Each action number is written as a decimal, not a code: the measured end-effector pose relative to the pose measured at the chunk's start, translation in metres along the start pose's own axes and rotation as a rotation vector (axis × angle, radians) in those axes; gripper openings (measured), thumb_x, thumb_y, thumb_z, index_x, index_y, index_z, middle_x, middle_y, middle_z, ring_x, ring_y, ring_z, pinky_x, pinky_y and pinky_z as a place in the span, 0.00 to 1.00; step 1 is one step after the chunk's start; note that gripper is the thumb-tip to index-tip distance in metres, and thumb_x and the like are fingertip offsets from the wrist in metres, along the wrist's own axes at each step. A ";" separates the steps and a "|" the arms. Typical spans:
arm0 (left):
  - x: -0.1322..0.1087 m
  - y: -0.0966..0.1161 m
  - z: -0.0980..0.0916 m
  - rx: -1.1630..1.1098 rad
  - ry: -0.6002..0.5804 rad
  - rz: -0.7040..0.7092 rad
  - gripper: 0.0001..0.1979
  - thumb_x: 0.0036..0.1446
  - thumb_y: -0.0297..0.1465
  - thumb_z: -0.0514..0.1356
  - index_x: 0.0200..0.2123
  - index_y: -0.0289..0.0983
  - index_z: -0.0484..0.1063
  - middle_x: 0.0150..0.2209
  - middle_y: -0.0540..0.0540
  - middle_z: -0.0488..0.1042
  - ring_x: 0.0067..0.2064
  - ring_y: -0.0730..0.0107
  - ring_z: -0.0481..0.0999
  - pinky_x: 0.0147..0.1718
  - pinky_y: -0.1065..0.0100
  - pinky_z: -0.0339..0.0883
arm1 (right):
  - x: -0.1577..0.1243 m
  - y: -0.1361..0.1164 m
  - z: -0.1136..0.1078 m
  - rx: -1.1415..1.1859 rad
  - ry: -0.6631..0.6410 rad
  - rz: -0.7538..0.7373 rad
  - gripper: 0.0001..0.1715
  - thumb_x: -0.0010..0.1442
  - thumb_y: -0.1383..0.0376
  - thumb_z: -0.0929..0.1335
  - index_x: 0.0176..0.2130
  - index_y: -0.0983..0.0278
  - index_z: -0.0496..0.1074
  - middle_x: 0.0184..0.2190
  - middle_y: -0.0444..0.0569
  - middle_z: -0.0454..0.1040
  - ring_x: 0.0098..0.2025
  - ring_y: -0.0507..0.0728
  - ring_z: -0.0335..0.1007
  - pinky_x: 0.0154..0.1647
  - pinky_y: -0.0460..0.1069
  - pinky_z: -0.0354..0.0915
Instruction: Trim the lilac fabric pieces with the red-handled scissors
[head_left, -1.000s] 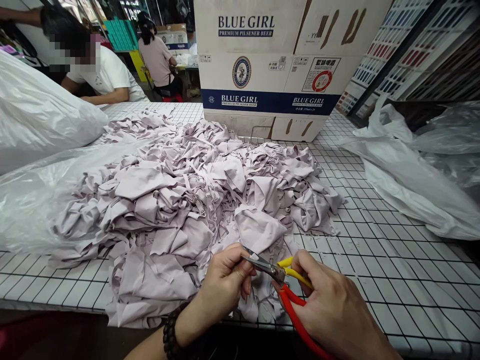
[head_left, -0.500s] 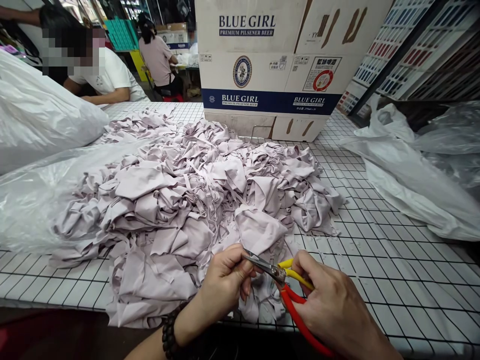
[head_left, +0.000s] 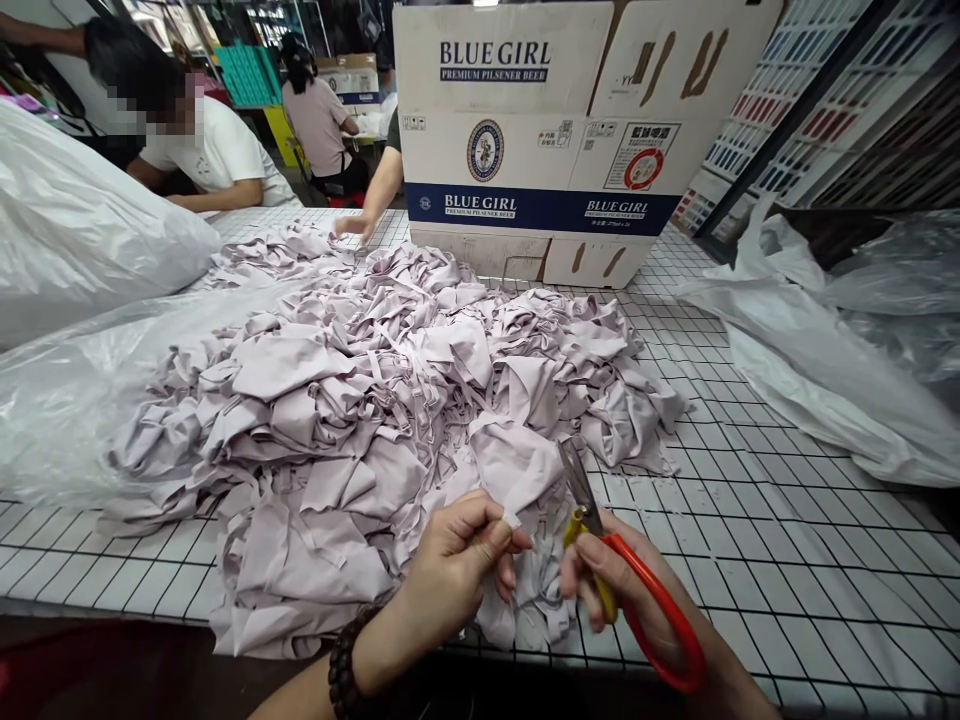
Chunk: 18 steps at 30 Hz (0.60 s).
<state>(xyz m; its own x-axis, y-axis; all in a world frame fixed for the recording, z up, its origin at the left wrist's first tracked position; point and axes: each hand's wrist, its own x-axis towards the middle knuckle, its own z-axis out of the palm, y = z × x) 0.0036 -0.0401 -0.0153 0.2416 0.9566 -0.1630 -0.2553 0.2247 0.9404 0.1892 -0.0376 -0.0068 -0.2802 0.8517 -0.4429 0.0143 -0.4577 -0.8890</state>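
My left hand, with a dark beaded bracelet at the wrist, is closed in a pinch on a small bit of pale cloth at the near edge of the heap. Just to the right, my right hand grips scissors with one red and one yellow handle. Their blades point up and away from me, apart from the pinched cloth. A large heap of pale lilac fabric pieces, with thin straps among them, spreads in front of both hands. Most of the pinched piece is hidden by my fingers.
A tall white beer carton stands behind the heap on the grid-patterned table. Plastic bags lie at left and right. Another person's hand reaches the heap's far side. Two people sit beyond the table.
The scissors have swung away from my left fingers, blades turning from leftward to upward. My left hand stays nearly in place. Another person's arm has appeared beside the carton.
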 end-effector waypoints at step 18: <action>0.095 0.040 -0.025 1.411 0.122 0.171 0.17 0.57 0.36 0.61 0.45 0.31 0.74 0.43 0.35 0.73 0.41 0.55 0.75 0.40 0.63 0.67 | 0.012 0.050 0.013 0.117 0.178 -0.146 0.22 0.47 0.54 0.76 0.32 0.60 0.64 0.26 0.39 0.66 0.25 0.50 0.64 0.25 0.44 0.63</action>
<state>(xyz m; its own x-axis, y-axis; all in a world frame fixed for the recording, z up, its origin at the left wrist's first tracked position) -0.0067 0.0644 -0.0008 0.2041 0.9786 0.0244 0.8750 -0.1935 0.4437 0.1743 -0.0534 -0.0550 -0.0974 0.9377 -0.3335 -0.1281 -0.3441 -0.9301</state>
